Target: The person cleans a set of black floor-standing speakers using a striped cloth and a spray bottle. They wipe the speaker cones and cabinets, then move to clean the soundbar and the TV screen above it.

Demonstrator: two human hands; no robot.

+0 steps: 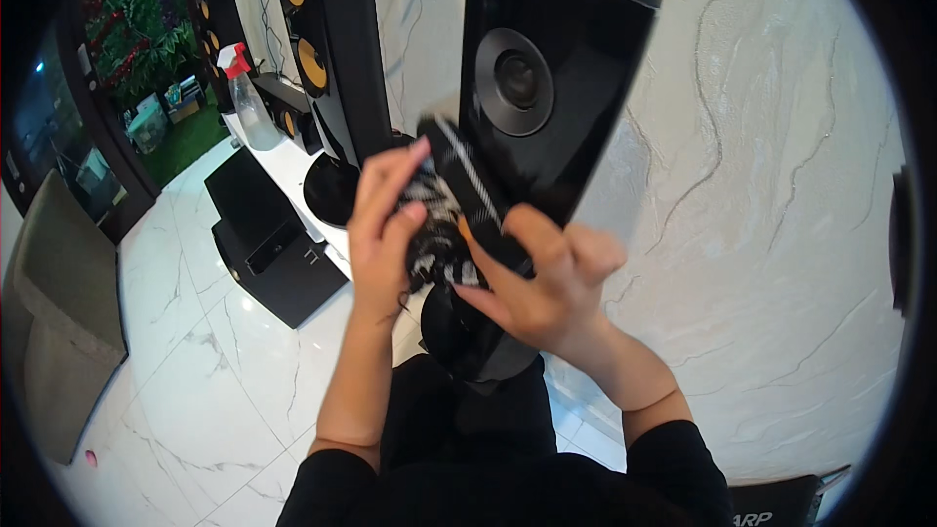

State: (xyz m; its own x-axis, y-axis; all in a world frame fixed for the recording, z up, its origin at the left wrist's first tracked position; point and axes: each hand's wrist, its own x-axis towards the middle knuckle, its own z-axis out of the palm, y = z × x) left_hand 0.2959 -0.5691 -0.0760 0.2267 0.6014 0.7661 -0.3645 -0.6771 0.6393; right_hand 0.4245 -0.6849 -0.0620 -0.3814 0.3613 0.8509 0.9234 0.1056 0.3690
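Both my hands are raised together in front of a tall glossy black loudspeaker [578,80]. Between them is a black item with a white stripe [472,176] along its far right side and black-and-white strands or folds nearer me; blur hides what exactly it is. My left hand [381,212] grips its left side, thumb and fingers on the patterned part. From the right, my right hand [549,274] pinches its near end, with thumb and forefinger around the edge. Below the item a round black base [457,329] shows by my legs.
A spray bottle with a red trigger [252,106] stands on a white low cabinet [282,176], near loudspeakers with yellow cones [311,62]. Black boxes [282,271] sit on the marble-look floor. A grey upholstered chair [69,300] is at left, a textured wall [739,197] at right.
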